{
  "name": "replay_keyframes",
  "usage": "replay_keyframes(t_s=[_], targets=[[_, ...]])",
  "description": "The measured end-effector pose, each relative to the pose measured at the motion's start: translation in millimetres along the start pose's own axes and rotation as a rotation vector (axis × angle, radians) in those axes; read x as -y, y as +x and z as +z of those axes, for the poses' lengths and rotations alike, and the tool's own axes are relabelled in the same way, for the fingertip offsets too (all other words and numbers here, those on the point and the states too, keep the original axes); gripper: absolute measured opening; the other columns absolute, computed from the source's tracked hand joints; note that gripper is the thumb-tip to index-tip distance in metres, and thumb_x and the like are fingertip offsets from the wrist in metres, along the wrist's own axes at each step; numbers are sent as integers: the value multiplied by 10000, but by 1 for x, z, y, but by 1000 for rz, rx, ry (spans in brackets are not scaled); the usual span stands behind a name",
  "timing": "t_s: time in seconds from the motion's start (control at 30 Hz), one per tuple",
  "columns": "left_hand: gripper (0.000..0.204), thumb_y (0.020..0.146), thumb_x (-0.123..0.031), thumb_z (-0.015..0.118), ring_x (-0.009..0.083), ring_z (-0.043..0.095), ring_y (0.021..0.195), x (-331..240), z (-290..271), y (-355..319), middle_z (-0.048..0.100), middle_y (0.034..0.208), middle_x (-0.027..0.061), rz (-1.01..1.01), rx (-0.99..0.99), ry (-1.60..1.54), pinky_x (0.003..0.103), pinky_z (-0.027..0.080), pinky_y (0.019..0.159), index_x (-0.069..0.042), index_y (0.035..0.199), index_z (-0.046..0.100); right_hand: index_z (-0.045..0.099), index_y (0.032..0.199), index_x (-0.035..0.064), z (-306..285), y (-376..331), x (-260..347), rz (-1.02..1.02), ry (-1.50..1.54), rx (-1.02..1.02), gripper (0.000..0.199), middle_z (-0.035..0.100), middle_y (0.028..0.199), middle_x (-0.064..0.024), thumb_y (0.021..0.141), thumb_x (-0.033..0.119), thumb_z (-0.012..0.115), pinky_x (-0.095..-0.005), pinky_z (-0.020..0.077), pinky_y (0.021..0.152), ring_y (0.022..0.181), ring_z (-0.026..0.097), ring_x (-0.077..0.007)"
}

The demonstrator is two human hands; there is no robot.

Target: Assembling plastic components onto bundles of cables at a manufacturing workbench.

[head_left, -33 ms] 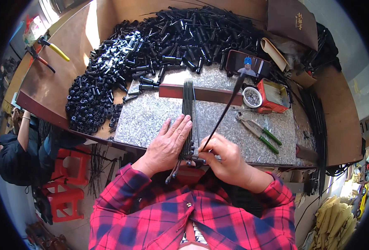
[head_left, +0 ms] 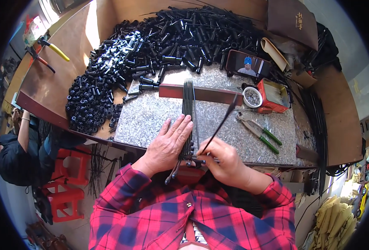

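A bundle of thin black rods [head_left: 187, 98] lies lengthwise on the speckled stone slab [head_left: 142, 118], its far part crossing a dark red bar [head_left: 213, 94]. My left hand [head_left: 170, 139] rests on the bundle's left side, fingers stretched out flat. Knobbed rod ends [head_left: 174, 173] stick out past the slab's near edge. Just right of the bundle, my right hand [head_left: 224, 160] is closed in a pinch around a black rod [head_left: 222, 125], which slants up and to the right. One more thin rod runs along the bundle's right side. My right fingertips partly hide the bundle's near end.
Black tubular parts [head_left: 184, 37] and small ring-shaped pieces [head_left: 88, 102] heap along the back and left. Toward the right are green-handled pliers [head_left: 259, 133], a white cup of small metal bits [head_left: 252, 97], a red box [head_left: 274, 96] and a propped phone [head_left: 248, 63]. Another person [head_left: 16, 146] sits at far left.
The slanted rod's upper end has swung down and toward me, away from the phone. My right hand has shifted slightly left; my left hand stays on the bundle.
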State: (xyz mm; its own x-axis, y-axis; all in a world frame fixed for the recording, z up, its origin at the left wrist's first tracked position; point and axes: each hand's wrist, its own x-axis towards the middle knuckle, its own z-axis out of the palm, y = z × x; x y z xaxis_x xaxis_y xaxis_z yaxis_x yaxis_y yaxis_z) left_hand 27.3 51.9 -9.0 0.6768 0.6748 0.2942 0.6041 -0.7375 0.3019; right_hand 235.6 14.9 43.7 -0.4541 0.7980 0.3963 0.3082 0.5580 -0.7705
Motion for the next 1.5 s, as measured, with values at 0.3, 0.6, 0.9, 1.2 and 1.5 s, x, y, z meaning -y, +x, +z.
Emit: replay_keyframes(t_s=[0.3, 0.6, 0.9, 1.2, 1.5], targets=[[559, 848, -240, 489, 327, 252, 1381, -6, 1, 3, 307, 1480, 98, 93, 141, 242, 508, 213, 1100, -159, 1393, 396, 575, 948, -10, 18, -27, -23, 11, 44, 171, 179, 585, 941, -151, 788, 23, 648, -362, 504, 723, 858, 606, -310], [746, 810, -528, 556, 325, 250, 1379, -6, -2, 4, 325, 1463, 136, 108, 139, 171, 453, 228, 1107, -80, 1382, 387, 607, 990, -21, -84, 12, -18, 51, -347, -56, 217, 609, 926, -151, 793, 52, 662, -340, 502, 716, 813, 619, -270], [954, 686, -600, 673, 423, 201, 1373, -13, -8, 10, 268, 1475, 203, 3, 121, 136, 515, 190, 1106, -62, 1404, 348, 680, 846, -7, -233, 22, -151, 342, -912, -278, 154, 653, 846, -193, 727, 86, 651, -385, 501, 765, 832, 638, -330], [919, 717, -595, 649, 347, 193, 1395, -11, -10, 12, 280, 1484, 147, 21, 189, 81, 465, 165, 1134, -75, 1408, 337, 677, 765, 17, -237, 9, -181, 517, -1052, 31, 130, 631, 773, -213, 654, 84, 674, -435, 497, 711, 778, 627, -370], [884, 736, -591, 639, 383, 224, 1377, -7, -10, 9, 333, 1451, 169, 59, 151, 27, 498, 194, 1118, -50, 1384, 375, 658, 726, 24, -242, 7, -181, 505, -1184, 131, 75, 633, 791, -209, 669, 73, 666, -446, 494, 719, 805, 621, -371]])
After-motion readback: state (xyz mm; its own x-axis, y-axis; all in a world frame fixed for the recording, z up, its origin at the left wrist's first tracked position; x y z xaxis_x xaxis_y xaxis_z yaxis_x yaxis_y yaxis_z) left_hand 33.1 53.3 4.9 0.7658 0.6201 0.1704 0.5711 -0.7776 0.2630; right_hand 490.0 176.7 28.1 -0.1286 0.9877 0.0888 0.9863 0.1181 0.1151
